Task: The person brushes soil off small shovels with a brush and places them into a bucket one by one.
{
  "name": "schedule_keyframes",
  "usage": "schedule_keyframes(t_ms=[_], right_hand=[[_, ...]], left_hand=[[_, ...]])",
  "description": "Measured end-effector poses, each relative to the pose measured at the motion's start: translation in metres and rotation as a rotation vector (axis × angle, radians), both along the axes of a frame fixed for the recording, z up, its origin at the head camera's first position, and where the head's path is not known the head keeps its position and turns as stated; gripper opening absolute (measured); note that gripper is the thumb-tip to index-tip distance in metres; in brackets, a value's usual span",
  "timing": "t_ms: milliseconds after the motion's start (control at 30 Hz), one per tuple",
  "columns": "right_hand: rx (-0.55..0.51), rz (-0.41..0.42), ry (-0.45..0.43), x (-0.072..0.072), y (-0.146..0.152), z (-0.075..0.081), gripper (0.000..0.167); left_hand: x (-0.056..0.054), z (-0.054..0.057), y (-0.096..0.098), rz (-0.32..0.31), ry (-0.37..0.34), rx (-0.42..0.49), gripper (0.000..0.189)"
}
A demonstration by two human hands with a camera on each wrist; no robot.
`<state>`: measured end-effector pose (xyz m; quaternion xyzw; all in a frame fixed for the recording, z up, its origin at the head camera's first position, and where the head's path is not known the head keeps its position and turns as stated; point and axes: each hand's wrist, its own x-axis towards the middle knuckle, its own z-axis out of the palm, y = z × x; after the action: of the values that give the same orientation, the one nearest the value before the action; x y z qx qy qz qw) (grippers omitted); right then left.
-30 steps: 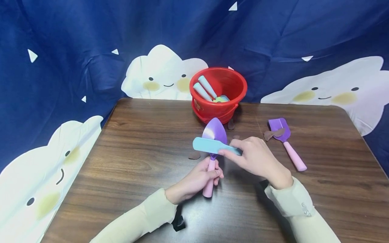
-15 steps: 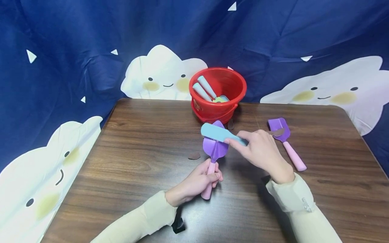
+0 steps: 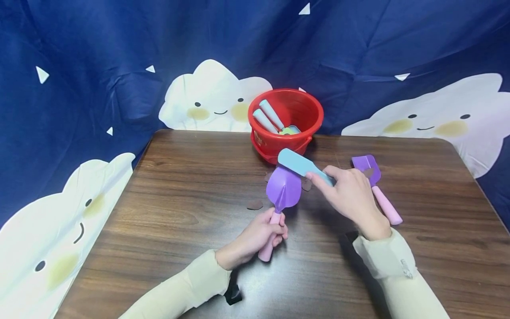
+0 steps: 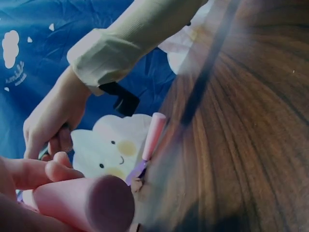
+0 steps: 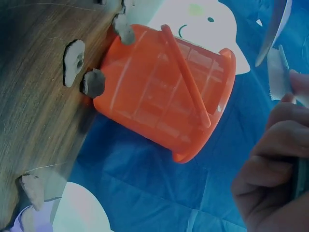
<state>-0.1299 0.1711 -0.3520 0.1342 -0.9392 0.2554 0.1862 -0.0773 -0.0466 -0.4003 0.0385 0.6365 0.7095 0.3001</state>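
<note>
In the head view my left hand (image 3: 255,237) grips the pink handle of a purple toy trowel (image 3: 283,190), its blade pointing away over the table. My right hand (image 3: 354,195) pinches a light blue brush (image 3: 296,162) by its handle. The brush head lies at the trowel's tip, overlapping it in this view. The right wrist view shows pale bristles on the brush (image 5: 277,75), close beside the trowel blade (image 5: 276,29). From the left wrist, the pink end of the trowel handle (image 4: 91,203) fills the foreground, with fingers curled around it.
Behind the trowel stands a red bucket (image 3: 284,144) holding light blue handled tools (image 3: 266,120). A second purple tool (image 3: 385,206) with a pink handle lies at right. Thin brown pieces (image 3: 255,204) are scattered on the wooden table (image 3: 191,177).
The brush has swept away and to the right along the trowel blade to its tip. My left hand has shifted slightly, tilting the trowel. Brown pieces now show on both sides of the blade.
</note>
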Motion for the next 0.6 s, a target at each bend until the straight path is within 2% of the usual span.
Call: schedule_keyframes(t_ms=[100, 200, 333, 467, 600], right_hand=[[0.018, 0.053, 0.001, 0.003, 0.001, 0.001, 0.027], [0.046, 0.156, -0.004, 0.006, 0.002, 0.0, 0.024], [0.08, 0.265, -0.014, 0.009, 0.004, -0.003, 0.033], [0.087, 0.284, -0.008, 0.009, 0.008, -0.008, 0.04], [0.079, 0.274, 0.001, 0.005, 0.014, -0.014, 0.039]], left_hand=[[-0.002, 0.002, -0.001, 0.042, -0.045, 0.06, 0.016], [-0.004, 0.003, -0.002, 0.069, -0.067, 0.091, 0.016], [-0.005, 0.004, -0.003, 0.079, -0.069, 0.11, 0.016], [-0.005, 0.005, -0.005, 0.073, -0.082, 0.117, 0.017], [-0.004, 0.004, -0.006, 0.062, -0.096, 0.101, 0.02]])
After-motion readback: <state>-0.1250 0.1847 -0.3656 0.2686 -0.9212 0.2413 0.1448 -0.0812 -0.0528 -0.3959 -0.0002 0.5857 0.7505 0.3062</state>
